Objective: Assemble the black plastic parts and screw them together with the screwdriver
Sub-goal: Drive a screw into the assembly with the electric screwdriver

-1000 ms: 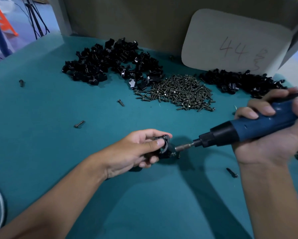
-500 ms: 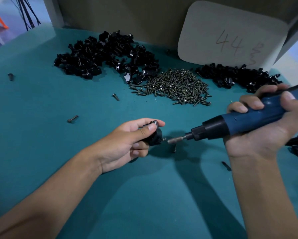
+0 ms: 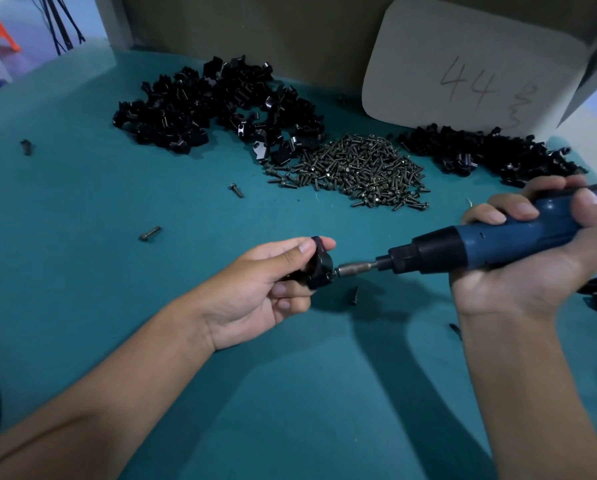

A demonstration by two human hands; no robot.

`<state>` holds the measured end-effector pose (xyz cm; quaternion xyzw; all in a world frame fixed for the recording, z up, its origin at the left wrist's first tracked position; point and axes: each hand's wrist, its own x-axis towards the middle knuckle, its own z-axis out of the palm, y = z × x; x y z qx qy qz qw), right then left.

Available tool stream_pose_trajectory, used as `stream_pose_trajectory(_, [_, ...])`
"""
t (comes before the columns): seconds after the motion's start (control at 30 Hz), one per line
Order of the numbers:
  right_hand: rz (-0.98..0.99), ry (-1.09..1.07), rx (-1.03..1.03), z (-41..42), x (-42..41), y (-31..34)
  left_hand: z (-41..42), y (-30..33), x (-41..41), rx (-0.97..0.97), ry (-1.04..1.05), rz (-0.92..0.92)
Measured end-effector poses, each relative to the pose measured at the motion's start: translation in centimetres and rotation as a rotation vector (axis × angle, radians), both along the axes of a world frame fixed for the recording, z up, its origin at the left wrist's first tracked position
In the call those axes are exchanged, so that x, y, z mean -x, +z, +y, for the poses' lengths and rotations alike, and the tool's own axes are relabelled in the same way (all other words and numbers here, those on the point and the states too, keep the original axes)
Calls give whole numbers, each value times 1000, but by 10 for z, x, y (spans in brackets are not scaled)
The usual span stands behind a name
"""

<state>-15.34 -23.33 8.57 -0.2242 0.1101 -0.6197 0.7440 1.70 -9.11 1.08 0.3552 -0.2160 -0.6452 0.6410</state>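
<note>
While the left hand (image 3: 255,289) pinches the small black plastic assembly (image 3: 319,270) above mid-tabletop, the right hand (image 3: 532,258) grips the blue-and-black electric screwdriver (image 3: 480,245), its bit meeting the assembly's side. Judged step: driving a screw; next, keep the bit in line and hold the part steady. Heaps of black plastic parts (image 3: 217,109) and a pile of dark metal screws (image 3: 359,168) lie toward the far edge of the teal tabletop (image 3: 117,271); the near half offers open room.
</note>
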Motion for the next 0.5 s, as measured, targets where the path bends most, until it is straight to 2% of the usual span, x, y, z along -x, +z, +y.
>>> stream_pose_trajectory(0.07, [-3,6,9,0,0,0,0,0,1,-1,3,4])
stream_pose_trajectory(0.23, [57,51,53,2,0,-2,1,0,2,-33,-1,-124])
stream_pose_trajectory(0.5, [66,72,100,2,-1,-2,0,-1,4,-47,-9,-121])
